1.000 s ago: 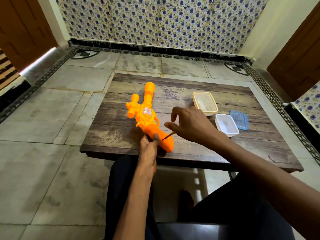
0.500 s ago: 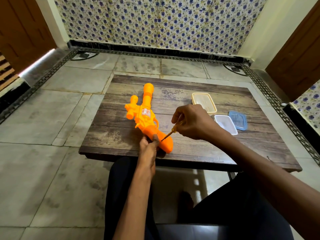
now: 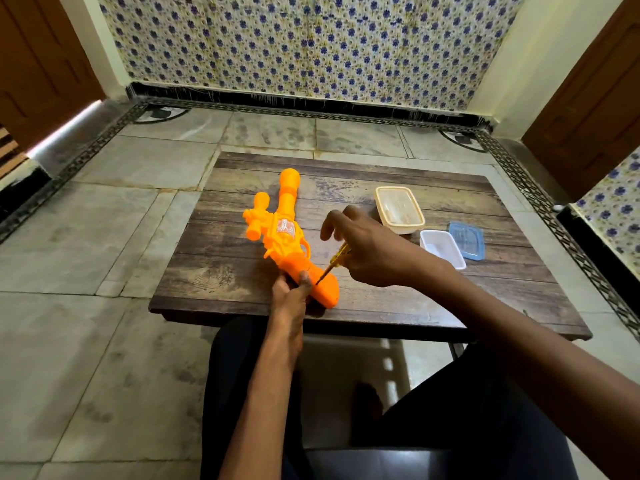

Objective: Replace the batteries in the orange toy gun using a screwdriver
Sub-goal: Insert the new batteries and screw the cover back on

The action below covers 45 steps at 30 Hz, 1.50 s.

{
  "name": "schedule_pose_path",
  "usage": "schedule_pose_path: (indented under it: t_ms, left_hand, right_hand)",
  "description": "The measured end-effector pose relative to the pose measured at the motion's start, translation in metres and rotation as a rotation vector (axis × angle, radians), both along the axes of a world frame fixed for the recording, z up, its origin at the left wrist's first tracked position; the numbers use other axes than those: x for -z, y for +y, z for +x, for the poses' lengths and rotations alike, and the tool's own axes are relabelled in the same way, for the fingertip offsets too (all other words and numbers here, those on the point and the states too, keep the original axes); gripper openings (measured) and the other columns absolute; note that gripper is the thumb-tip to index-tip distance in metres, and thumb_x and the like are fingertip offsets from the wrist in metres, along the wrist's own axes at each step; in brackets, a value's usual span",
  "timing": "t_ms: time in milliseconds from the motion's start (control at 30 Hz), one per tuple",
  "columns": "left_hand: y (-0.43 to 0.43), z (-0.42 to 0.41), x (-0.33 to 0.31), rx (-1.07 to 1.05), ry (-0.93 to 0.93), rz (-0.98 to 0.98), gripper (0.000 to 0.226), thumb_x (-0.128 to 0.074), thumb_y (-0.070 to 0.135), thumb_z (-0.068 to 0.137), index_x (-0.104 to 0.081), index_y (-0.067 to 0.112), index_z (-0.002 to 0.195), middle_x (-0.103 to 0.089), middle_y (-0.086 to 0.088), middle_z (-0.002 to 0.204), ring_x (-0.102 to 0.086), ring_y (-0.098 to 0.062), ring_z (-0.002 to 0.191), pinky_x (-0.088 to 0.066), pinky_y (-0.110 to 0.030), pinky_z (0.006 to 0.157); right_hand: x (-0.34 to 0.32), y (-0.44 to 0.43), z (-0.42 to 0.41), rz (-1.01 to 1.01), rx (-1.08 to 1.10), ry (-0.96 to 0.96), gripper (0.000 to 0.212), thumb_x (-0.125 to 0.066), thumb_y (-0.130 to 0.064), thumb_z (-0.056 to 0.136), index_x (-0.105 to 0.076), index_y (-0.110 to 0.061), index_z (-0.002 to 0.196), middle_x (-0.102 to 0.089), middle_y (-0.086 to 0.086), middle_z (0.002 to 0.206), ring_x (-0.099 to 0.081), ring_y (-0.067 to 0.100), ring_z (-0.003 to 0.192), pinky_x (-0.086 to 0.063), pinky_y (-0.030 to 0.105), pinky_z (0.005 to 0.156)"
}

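Orange toy gun [image 3: 289,242] flat on wooden table [image 3: 214,271], grip end at the near edge, pinched there by left hand [image 3: 290,296]. Right hand [image 3: 372,249] just right of the gun, fingers closed on yellow screwdriver [image 3: 334,261], tip on the grip. Farther right of the gun: beige tub [image 3: 399,209] lidded, contents unclear; white tub [image 3: 442,248] open, apparently empty, blue lid [image 3: 467,240] beside it.

right hand [image 3: 372,249] regripped on screwdriver [image 3: 333,263] — index finger lifted, handle now visible
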<state>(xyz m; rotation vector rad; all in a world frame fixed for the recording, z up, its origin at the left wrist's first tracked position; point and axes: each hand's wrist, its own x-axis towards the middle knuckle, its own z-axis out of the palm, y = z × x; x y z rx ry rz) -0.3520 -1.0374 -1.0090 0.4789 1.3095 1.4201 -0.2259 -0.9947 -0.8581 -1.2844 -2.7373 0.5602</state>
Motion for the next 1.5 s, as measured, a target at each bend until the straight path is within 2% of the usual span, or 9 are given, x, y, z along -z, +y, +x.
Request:
schedule_pose_path:
  t_ms: [167, 367, 500, 633, 767, 867, 1167, 1300, 1500]
  left_hand:
    - [0.0, 0.0, -0.002, -0.009, -0.024, -0.034, 0.043, -0.057, 0.023, 0.099, -0.047, 0.009, 0.139, -0.063, -0.016, 0.128, -0.062, -0.036, 0.114, -0.053, -0.052, 0.09]
    - [0.001, 0.001, -0.001, -0.013, -0.019, -0.047, 0.047, -0.059, 0.024, 0.098, -0.046, 0.006, 0.14, -0.063, -0.019, 0.129, -0.062, -0.039, 0.114, -0.055, -0.054, 0.083]
    - [0.001, 0.0, 0.0, -0.004, 0.005, -0.033, 0.048, -0.061, 0.027, 0.096, -0.049, 0.007, 0.138, -0.064, -0.02, 0.128, -0.063, -0.039, 0.115, -0.05, -0.063, 0.094]
    - [0.0, 0.001, -0.004, -0.009, 0.001, -0.038, 0.044, -0.059, 0.022, 0.098, -0.049, 0.006, 0.138, -0.064, -0.018, 0.128, -0.062, -0.036, 0.115, -0.05, -0.06, 0.096]
    - [-0.001, 0.001, -0.002, -0.018, 0.002, -0.023, 0.034, -0.054, 0.019, 0.101, -0.05, 0.006, 0.132, -0.065, -0.019, 0.119, -0.064, -0.037, 0.104, -0.057, -0.045, 0.074]
    - [-0.001, 0.002, -0.002, -0.014, 0.015, -0.037, 0.028, -0.057, 0.023, 0.1, -0.052, 0.01, 0.124, -0.065, -0.021, 0.122, -0.064, -0.039, 0.109, -0.054, -0.058, 0.087]
    - [0.0, -0.001, -0.004, -0.006, 0.044, -0.039, 0.04, -0.058, 0.022, 0.099, -0.048, 0.003, 0.133, -0.063, -0.018, 0.126, -0.062, -0.037, 0.115, -0.05, -0.061, 0.097]
    - [0.003, 0.0, -0.001, -0.023, 0.064, -0.058, 0.04, -0.061, 0.025, 0.097, -0.049, 0.004, 0.13, -0.063, -0.019, 0.126, -0.062, -0.036, 0.116, -0.05, -0.055, 0.099]
    - [0.004, -0.002, 0.008, -0.002, 0.081, -0.032, 0.042, -0.068, 0.048, 0.079, -0.055, 0.023, 0.111, -0.065, -0.017, 0.123, -0.064, -0.035, 0.111, -0.051, -0.059, 0.096]
  right_hand:
    - [0.005, -0.001, -0.004, 0.068, 0.106, 0.063, 0.013, -0.069, -0.017, 0.091, -0.061, -0.017, 0.101, -0.059, 0.0, 0.089, -0.064, 0.019, 0.084, -0.053, 0.036, 0.072]
    - [0.011, -0.004, -0.009, 0.227, 0.257, 0.039, 0.041, -0.061, -0.059, 0.088, -0.061, -0.018, 0.09, -0.063, -0.001, 0.076, -0.059, 0.017, 0.068, -0.052, 0.034, 0.062]
    - [0.008, -0.003, -0.006, 0.047, 0.103, 0.051, 0.028, -0.065, -0.034, 0.093, -0.049, -0.018, 0.109, -0.05, 0.004, 0.113, -0.059, 0.022, 0.089, -0.052, 0.039, 0.077]
    - [0.003, -0.004, -0.007, 0.013, 0.074, 0.026, 0.027, -0.064, -0.005, 0.089, -0.049, -0.023, 0.102, -0.05, 0.001, 0.108, -0.056, 0.018, 0.09, -0.053, 0.039, 0.079]
    - [0.011, -0.008, -0.008, 0.086, 0.282, 0.065, 0.024, -0.065, -0.038, 0.093, -0.058, -0.015, 0.093, -0.067, 0.006, 0.088, -0.064, 0.023, 0.08, -0.054, 0.041, 0.072]
    - [0.011, -0.009, -0.008, 0.182, 0.336, -0.034, 0.045, -0.059, -0.057, 0.09, -0.059, -0.012, 0.094, -0.067, 0.008, 0.085, -0.063, 0.027, 0.078, -0.055, 0.043, 0.071]
    - [0.003, -0.011, -0.006, 0.11, 0.071, -0.072, 0.028, -0.067, -0.006, 0.087, -0.052, -0.017, 0.109, -0.057, 0.005, 0.107, -0.059, 0.024, 0.089, -0.053, 0.042, 0.076]
    - [0.014, -0.017, -0.002, 0.198, 0.21, 0.025, 0.019, -0.071, -0.027, 0.087, -0.06, -0.015, 0.096, -0.069, 0.008, 0.091, -0.065, 0.028, 0.084, -0.054, 0.042, 0.069]
    - [0.009, -0.019, -0.003, 0.261, 0.291, -0.103, 0.054, -0.061, -0.06, 0.088, -0.048, -0.013, 0.064, -0.045, 0.002, 0.061, -0.046, 0.02, 0.056, -0.029, 0.03, 0.051]
